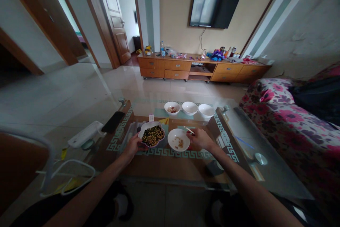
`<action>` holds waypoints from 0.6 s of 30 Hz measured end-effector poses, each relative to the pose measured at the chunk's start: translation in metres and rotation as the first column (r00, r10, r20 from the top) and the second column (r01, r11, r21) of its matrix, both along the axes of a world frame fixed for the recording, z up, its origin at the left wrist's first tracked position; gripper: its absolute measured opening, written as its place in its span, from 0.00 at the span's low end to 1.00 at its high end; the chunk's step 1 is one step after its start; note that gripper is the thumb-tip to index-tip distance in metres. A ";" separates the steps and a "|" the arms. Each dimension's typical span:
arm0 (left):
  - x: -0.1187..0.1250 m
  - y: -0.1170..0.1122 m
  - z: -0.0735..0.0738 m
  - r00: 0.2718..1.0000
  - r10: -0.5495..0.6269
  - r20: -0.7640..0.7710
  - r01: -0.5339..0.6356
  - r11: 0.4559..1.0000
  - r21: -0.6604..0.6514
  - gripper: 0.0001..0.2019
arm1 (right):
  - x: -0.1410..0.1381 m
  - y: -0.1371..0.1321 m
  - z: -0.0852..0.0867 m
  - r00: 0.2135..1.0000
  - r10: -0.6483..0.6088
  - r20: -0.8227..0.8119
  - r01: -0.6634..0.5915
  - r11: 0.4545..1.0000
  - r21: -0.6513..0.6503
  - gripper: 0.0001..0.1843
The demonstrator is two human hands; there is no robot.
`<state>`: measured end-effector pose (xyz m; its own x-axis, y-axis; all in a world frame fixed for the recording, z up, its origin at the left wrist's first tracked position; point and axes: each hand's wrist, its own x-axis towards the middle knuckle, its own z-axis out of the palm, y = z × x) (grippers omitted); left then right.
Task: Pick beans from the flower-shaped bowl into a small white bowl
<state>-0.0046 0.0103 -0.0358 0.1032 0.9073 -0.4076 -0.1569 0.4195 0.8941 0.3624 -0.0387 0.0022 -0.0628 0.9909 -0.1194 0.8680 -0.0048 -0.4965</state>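
Observation:
My left hand [132,146] grips the near left rim of a flower-shaped bowl [152,135] full of mixed dark and yellow beans. My right hand [199,138] is closed on a pair of chopsticks [188,130], whose tips point over a white plate [179,139] holding a few pale bits. Both stand on the glass coffee table [247,142]. Behind them is a row of three white bowls: the left one [171,108] has a few pieces in it, the middle one [189,108] and the right one [206,111] look empty.
A black phone [113,121] lies on the table's left side, a white tray [85,134] beside it. A flowered sofa [287,120] runs along the right. A wooden TV cabinet [202,68] and wall television [214,7] stand at the far wall. A chair [23,163] is at near left.

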 end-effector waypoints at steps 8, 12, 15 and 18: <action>0.003 0.002 -0.007 0.998 -0.053 -0.044 0.053 0.999 0.012 0.31 | 0.018 0.008 0.000 0.994 -0.063 0.083 0.062 0.998 0.022 0.14; 0.005 0.008 -0.012 0.998 -0.055 -0.030 0.054 0.998 -0.029 0.34 | 0.036 0.010 0.003 0.983 -0.134 0.129 0.133 0.991 0.016 0.12; 0.011 0.009 -0.013 0.998 -0.064 -0.026 0.062 0.997 -0.045 0.41 | 0.051 0.011 0.006 0.970 -0.185 0.158 0.187 0.982 -0.002 0.13; 0.018 0.007 -0.012 0.996 -0.084 -0.034 0.084 0.996 -0.024 0.48 | 0.064 0.010 0.010 0.964 -0.204 0.169 0.212 0.977 -0.031 0.17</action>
